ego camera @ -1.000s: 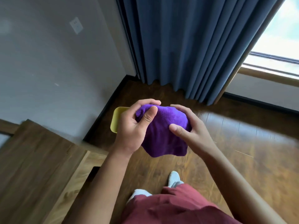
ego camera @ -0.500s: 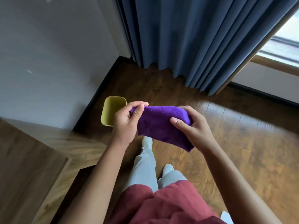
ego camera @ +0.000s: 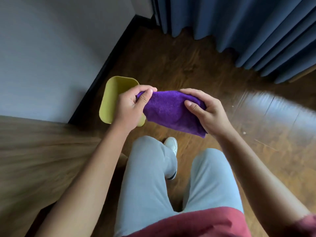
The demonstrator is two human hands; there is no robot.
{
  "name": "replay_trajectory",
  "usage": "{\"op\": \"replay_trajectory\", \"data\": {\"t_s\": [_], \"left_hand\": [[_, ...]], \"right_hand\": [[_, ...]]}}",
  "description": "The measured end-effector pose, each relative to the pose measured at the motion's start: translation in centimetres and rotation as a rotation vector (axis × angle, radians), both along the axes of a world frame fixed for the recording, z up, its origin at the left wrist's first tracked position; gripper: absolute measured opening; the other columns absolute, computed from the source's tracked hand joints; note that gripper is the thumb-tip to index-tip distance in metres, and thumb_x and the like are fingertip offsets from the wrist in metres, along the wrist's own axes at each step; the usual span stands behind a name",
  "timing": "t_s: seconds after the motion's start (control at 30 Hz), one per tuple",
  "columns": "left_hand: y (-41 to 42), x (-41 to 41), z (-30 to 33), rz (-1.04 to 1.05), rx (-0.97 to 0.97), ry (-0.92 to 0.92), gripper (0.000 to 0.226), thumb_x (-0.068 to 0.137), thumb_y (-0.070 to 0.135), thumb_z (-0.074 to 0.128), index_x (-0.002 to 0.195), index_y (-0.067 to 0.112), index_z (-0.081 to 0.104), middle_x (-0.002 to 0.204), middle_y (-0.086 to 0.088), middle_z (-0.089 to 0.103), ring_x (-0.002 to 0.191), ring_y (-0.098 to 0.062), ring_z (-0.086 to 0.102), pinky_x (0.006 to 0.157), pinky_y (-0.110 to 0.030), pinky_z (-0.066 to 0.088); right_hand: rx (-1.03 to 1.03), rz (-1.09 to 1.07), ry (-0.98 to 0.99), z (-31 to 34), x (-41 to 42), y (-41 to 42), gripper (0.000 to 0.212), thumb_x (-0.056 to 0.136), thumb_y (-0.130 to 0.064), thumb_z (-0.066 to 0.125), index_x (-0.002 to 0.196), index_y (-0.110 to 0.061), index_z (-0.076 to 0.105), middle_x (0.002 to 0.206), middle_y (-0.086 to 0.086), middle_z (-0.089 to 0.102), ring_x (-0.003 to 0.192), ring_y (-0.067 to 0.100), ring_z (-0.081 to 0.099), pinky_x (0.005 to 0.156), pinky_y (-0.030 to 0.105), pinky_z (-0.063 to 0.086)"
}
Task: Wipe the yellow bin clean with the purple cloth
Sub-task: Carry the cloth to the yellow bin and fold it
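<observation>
Head view: the left hand (ego camera: 127, 108) pinches one end of the purple cloth (ego camera: 171, 110) between thumb and curled fingers, and the right hand (ego camera: 205, 112) wraps round the other end, thumb laid across the top. The cloth hangs folded between the two grips, held in the air above the wooden floor (ego camera: 188, 65). Below and behind the left hand stands the yellow bin (ego camera: 109, 100), open side up, close to the wall's dark skirting; whether the hand touches it cannot be told. The cloth looks soft, light and limp, so bunching it into one palm should suit wiping. The bin appears stiff, light plastic, best steadied by its rim.
</observation>
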State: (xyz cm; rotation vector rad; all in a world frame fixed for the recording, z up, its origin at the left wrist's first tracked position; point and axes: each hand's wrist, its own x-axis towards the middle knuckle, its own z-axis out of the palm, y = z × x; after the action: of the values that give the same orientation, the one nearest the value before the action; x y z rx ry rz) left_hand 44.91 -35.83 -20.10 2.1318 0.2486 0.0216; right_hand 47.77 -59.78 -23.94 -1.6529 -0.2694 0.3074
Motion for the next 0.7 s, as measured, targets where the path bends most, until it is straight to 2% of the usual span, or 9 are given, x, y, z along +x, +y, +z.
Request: {"op": "replay_trajectory", "data": {"t_s": [0.13, 0.27, 0.33, 0.5, 0.6, 0.7], "left_hand": [[1.9, 1.2, -7.6, -0.02, 0.035, -0.033, 0.028, 0.103, 0.033, 0.057, 0.113, 0.017, 0.076, 0.108, 0.009, 0.075, 0.105, -0.008, 0.069, 0.08, -0.017, 0.054], [2.8, 1.6, -13.4, 0.013, -0.007, -0.065, 0.017, 0.101, 0.022, 0.065, 0.108, 0.013, 0.077, 0.099, 0.016, 0.074, 0.095, 0.003, 0.07, 0.078, -0.013, 0.051], [3.0, 1.4, -15.5, 0.008, -0.028, -0.08, 0.013, 0.099, 0.021, 0.067, 0.105, 0.016, 0.077, 0.098, 0.016, 0.075, 0.094, 0.002, 0.071, 0.08, -0.016, 0.052], [4.2, -0.3, -19.5, 0.049, -0.037, -0.106, 0.008, 0.097, 0.022, 0.07, 0.101, 0.024, 0.077, 0.098, 0.015, 0.077, 0.097, -0.005, 0.073, 0.084, -0.023, 0.055], [4.4, -1.8, -20.9, 0.069, -0.08, -0.069, 0.007, 0.094, 0.025, 0.073, 0.098, 0.03, 0.077, 0.098, 0.009, 0.08, 0.098, -0.012, 0.075, 0.086, -0.032, 0.058], [5.1, -2.5, -21.5, 0.069, -0.067, -0.037, 0.011, 0.092, 0.024, 0.075, 0.093, 0.035, 0.077, 0.091, 0.007, 0.08, 0.088, -0.012, 0.075, 0.082, -0.033, 0.058]], "right_hand": [[0.032, 0.004, -0.01, -7.7, 1.1, 1.5, 0.025, 0.102, -0.006, 0.065, 0.125, -0.014, 0.07, 0.121, -0.007, 0.073, 0.116, 0.003, 0.066, 0.1, 0.019, 0.047], [0.053, -0.011, -0.007, -13.7, 1.4, 2.4, 0.022, 0.1, -0.012, 0.069, 0.119, -0.022, 0.072, 0.112, -0.019, 0.074, 0.108, -0.001, 0.067, 0.092, 0.017, 0.049], [0.06, -0.025, 0.001, -16.1, 1.3, 2.8, 0.021, 0.097, -0.015, 0.073, 0.115, -0.025, 0.073, 0.107, -0.023, 0.074, 0.102, -0.002, 0.067, 0.088, 0.016, 0.05], [0.093, 0.018, -0.025, -20.3, 0.0, 4.0, 0.029, 0.086, -0.016, 0.085, 0.111, -0.023, 0.072, 0.107, -0.02, 0.072, 0.098, -0.002, 0.066, 0.085, 0.016, 0.051], [0.106, 0.017, -0.055, -22.2, -0.7, 4.4, 0.022, 0.089, -0.016, 0.082, 0.108, -0.023, 0.072, 0.105, -0.02, 0.074, 0.098, 0.0, 0.067, 0.084, 0.016, 0.051], [0.147, -0.006, -0.094, -23.5, -1.3, 4.9, 0.017, 0.092, -0.014, 0.079, 0.108, -0.014, 0.074, 0.105, -0.01, 0.076, 0.098, 0.005, 0.069, 0.084, 0.023, 0.054]]}}
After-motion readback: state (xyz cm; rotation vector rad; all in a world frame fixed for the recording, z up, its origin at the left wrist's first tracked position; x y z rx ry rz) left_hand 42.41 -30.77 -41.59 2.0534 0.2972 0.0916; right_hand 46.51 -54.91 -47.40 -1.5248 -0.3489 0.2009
